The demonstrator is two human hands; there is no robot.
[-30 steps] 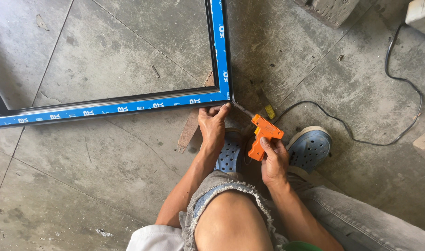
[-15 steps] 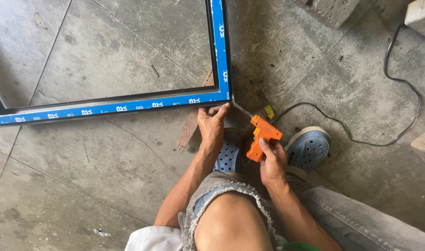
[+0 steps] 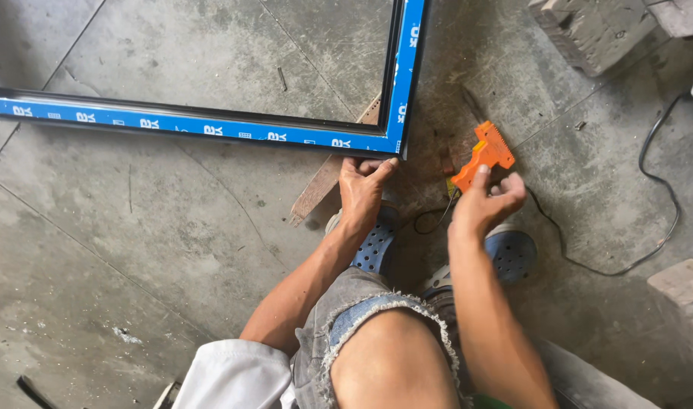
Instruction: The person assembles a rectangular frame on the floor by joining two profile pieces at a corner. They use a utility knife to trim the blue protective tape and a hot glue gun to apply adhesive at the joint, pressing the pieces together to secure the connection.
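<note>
Gripping frame [image 3: 396, 113] corner on the floor with left hand [image 3: 362, 185], fingers curled under its edge. Holding orange drill [image 3: 481, 157] in closed right hand [image 3: 483, 204], just right of corner, tip pointing up-left toward it.

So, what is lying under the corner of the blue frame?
A wooden strip sticks out from under the blue frame corner, resting on the concrete floor. The left hand touches the corner edge. How far the strip goes under is covered by the frame.
</note>
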